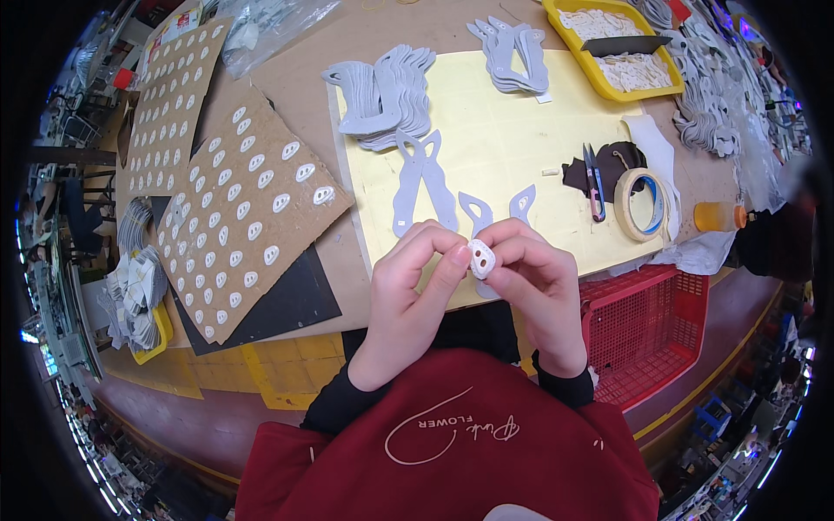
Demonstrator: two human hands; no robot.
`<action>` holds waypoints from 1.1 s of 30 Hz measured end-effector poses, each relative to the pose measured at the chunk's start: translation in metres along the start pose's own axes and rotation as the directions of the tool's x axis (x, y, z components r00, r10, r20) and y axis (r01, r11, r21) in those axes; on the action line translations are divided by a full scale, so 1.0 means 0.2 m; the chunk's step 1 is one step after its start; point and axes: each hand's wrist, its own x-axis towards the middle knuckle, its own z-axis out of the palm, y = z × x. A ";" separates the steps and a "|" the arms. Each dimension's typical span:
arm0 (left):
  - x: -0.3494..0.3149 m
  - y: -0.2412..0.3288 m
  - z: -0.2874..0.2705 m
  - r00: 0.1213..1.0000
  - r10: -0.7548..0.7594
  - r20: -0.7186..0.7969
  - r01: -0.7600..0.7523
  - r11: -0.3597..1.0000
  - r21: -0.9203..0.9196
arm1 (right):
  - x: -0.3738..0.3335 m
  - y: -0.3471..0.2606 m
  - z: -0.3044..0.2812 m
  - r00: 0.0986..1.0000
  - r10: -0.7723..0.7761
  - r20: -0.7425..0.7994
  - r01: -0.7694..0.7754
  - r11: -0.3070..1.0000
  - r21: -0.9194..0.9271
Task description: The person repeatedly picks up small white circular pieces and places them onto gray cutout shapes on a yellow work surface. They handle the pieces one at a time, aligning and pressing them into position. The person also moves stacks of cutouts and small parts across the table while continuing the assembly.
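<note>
Between my two hands, just over the near part of the yellow sheet (556, 130), is a small white oval piece with two dark holes (482, 259). My left hand (410, 291) pinches its left side between thumb and forefinger. On the other side, my right hand (540, 291) grips it by the thumb and fingers. Beyond my fingers lies a flat grey cut piece with two long arms (423, 184). Another grey piece with two pointed, slotted ends (521, 204) lies partly hidden under my hands.
Stacked grey pieces (395, 95) stand at the back, with a smaller stack (512, 56) beside them. Cardboard (291, 148) bearing rows of white ovals lies left. Rightward are thread snips (596, 187), a tape roll (625, 208), a yellow tray (618, 94), an orange jar (718, 216) and a red basket (643, 334).
</note>
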 end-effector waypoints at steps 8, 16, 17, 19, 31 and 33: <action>0.02 0.01 0.00 0.993 0.111 0.042 -0.116 0.977 0.177 | 0.01 0.00 -0.01 0.999 -0.035 -0.020 0.035 0.999 0.002; 0.02 -0.01 0.02 0.997 0.077 0.025 -0.080 0.976 0.204 | 0.01 0.01 -0.04 0.996 -0.020 -0.093 0.011 0.996 -0.093; 0.02 -0.02 0.02 0.998 0.063 0.018 -0.065 0.983 0.171 | 0.01 0.01 -0.05 0.990 -0.010 -0.140 -0.003 0.996 -0.091; 0.02 -0.04 0.02 1.000 0.021 -0.006 -0.019 0.989 0.147 | 0.00 0.00 -0.08 0.979 -0.013 -0.202 -0.004 0.997 -0.082; 0.05 -0.11 0.08 0.991 -0.101 -0.085 0.100 0.995 -0.020 | 0.03 0.06 -0.12 0.990 -0.093 -0.106 0.070 0.975 -0.211; 0.07 -0.13 0.07 0.983 -0.145 -0.117 0.126 0.980 -0.152 | 0.04 0.06 -0.11 0.987 -0.127 -0.101 0.101 0.968 -0.231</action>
